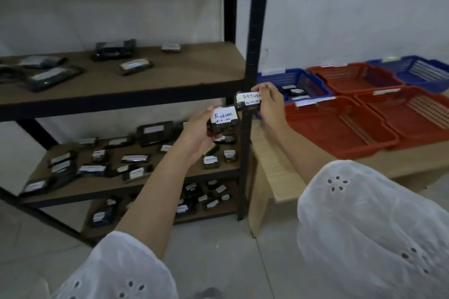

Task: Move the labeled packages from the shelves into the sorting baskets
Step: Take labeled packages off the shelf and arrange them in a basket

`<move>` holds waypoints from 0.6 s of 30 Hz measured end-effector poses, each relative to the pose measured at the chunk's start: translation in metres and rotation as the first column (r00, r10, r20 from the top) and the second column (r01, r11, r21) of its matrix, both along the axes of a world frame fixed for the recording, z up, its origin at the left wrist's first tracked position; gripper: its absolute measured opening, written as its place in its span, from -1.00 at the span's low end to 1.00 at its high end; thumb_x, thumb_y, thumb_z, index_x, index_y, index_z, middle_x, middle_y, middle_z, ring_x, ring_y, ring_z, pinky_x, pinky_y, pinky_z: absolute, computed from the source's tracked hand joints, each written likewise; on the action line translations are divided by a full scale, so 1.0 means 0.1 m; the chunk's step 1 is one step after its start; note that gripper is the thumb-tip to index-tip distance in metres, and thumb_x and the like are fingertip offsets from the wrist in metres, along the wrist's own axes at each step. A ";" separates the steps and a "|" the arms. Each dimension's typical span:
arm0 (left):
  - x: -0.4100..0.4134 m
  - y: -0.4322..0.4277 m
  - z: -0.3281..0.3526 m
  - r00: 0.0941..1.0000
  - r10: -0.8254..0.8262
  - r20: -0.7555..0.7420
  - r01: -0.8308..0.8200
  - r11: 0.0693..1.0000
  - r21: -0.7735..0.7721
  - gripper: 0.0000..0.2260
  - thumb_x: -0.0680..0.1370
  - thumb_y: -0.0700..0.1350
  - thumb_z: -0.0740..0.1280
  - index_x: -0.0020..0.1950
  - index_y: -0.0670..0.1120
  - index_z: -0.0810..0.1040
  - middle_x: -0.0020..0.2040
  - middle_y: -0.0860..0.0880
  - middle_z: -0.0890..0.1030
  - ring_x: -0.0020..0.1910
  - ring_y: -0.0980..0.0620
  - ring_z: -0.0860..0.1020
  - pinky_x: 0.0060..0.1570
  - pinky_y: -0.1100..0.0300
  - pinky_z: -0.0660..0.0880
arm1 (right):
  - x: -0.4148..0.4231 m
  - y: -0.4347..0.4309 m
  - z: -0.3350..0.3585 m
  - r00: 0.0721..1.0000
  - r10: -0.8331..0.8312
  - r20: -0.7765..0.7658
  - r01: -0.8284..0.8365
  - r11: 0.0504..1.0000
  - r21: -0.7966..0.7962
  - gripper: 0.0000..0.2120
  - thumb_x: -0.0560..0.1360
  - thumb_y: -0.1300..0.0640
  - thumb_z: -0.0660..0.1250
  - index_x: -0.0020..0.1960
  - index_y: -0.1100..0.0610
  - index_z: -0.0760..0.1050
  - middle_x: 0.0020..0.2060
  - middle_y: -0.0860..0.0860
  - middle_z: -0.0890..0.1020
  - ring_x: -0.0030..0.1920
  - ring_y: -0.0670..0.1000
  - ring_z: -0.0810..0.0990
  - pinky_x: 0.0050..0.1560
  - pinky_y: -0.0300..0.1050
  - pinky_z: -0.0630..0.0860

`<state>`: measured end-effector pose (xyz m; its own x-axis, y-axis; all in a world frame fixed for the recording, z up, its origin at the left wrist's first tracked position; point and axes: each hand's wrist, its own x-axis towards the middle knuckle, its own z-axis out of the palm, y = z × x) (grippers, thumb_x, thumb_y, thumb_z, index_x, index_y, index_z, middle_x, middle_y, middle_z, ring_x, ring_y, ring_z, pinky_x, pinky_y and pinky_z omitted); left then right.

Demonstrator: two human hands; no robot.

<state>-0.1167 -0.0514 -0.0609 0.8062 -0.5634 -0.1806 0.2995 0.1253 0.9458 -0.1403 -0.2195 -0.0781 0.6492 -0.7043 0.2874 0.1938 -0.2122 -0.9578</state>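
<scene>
Packages (224,120) lie crosswise, labels (224,116) up, in left hand (198,136) and right hand (268,102).

L sleeve (116,272) white, loose, elbow-length, eyelet flower cutouts, R sleeve (371,233) same fabric, 5-petal holes

Open to the right of the right hand (269,104), above the red basket (340,126) and blue basket (298,80) on the worktop (274,177). Barred just behind by the rack's black post (254,43). Crowded below the left hand (199,133) with packages (136,159); capped above by the shelf board (145,73).
</scene>
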 end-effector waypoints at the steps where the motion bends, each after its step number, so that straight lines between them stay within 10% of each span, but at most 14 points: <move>1: -0.05 -0.15 -0.02 1.000 -0.022 -0.003 0.022 1.000 0.005 -0.72 0.67 -0.09 0.04 0.14 -0.04 0.53 -0.02 -0.06 0.61 -0.06 0.04 0.53 -0.05 0.16 0.42 | -0.07 -0.17 -0.04 1.000 -0.015 -0.008 0.015 1.000 0.017 -0.69 0.57 0.26 0.10 -0.26 0.02 0.47 -0.29 -0.03 0.54 -0.21 -0.03 0.48 -0.14 -0.08 0.38; 18: 0.54 -2.55 -0.33 0.970 -0.215 -0.111 0.211 0.976 -0.046 -0.77 0.54 -0.31 0.26 0.11 -0.04 0.55 0.04 -0.11 0.61 -0.11 0.03 0.58 -0.29 0.28 0.53 | 0.27 -2.58 -0.20 0.989 -0.081 -0.126 0.084 0.996 0.021 -0.74 0.61 0.26 0.07 -0.16 0.15 0.46 -0.31 -0.02 0.51 -0.33 -0.12 0.46 -0.37 -0.33 0.41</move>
